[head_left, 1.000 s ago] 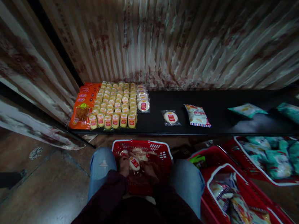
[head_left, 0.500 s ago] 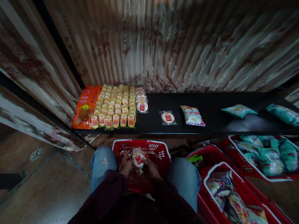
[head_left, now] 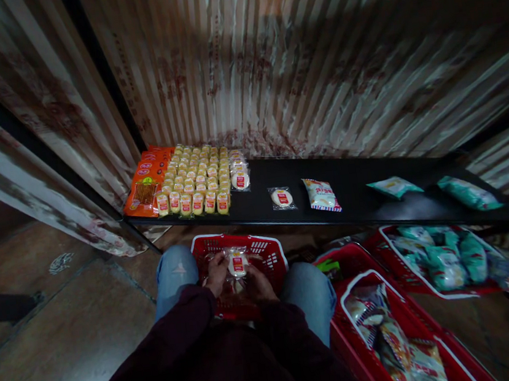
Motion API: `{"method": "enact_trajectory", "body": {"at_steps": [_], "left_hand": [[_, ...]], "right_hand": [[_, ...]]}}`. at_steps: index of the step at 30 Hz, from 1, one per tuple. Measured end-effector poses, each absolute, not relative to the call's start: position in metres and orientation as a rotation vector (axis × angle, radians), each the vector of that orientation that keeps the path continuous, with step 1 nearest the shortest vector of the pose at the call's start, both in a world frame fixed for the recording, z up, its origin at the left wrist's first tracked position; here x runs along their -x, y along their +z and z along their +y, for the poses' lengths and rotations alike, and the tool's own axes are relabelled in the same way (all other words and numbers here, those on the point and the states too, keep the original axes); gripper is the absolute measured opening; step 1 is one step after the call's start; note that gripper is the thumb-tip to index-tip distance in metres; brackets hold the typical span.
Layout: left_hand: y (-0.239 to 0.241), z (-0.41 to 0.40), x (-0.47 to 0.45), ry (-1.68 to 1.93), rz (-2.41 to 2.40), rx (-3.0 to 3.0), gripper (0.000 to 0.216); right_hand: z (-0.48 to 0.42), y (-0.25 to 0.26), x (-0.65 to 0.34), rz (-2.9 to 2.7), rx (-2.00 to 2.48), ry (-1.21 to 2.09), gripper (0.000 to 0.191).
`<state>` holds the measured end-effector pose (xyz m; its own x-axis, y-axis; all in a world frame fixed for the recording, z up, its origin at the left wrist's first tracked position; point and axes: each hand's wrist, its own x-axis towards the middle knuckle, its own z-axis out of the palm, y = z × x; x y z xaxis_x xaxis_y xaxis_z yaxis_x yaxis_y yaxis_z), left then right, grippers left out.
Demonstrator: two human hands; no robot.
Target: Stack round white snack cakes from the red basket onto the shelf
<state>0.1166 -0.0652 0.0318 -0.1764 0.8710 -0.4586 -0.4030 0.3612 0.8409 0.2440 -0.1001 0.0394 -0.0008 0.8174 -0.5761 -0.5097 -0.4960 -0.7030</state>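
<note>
Both my hands are over a red basket (head_left: pixel 266 254) between my knees. My left hand (head_left: pixel 216 273) and my right hand (head_left: pixel 256 277) are closed around a stack of round white cakes in clear wrappers with red labels (head_left: pixel 237 263), held just above the basket. More wrapped cakes lie under my hands in the basket. On the low black shelf (head_left: pixel 358 199) ahead, a column of the same round cakes (head_left: pixel 240 177) stands beside rows of small yellow packets (head_left: pixel 195 182), and one single round cake (head_left: pixel 282 198) lies apart.
Orange snack packs (head_left: pixel 144 182) fill the shelf's left end. A white and red bag (head_left: pixel 321 194) and two green bags (head_left: pixel 466 192) lie further right. Two more red baskets, one with mixed snacks (head_left: pixel 393 340), one with green bags (head_left: pixel 438 251), stand on the floor at right. Corrugated wall behind.
My hands have lifted the wrapped round cakes up and slightly to the right out of the basket. The view has tilted a little upward.
</note>
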Motion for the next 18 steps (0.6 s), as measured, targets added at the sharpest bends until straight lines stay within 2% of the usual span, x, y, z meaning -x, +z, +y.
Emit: {"method": "enact_trajectory", "body": {"at_steps": [4, 11, 18], "left_hand": [[0.038, -0.066, -0.119, 1.213, 1.246, -0.469, 0.03], [0.044, -0.065, -0.123, 1.166, 1.363, -0.527, 0.02], [0.045, -0.065, -0.126, 1.145, 1.381, -0.621, 0.025]], "right_hand": [[-0.101, 0.052, -0.241, -0.264, 1.255, 1.721, 0.036], [-0.105, 0.066, -0.245, -0.366, 1.192, 1.739, 0.051], [-0.106, 0.068, -0.249, -0.343, 1.222, 1.715, 0.049]]}}
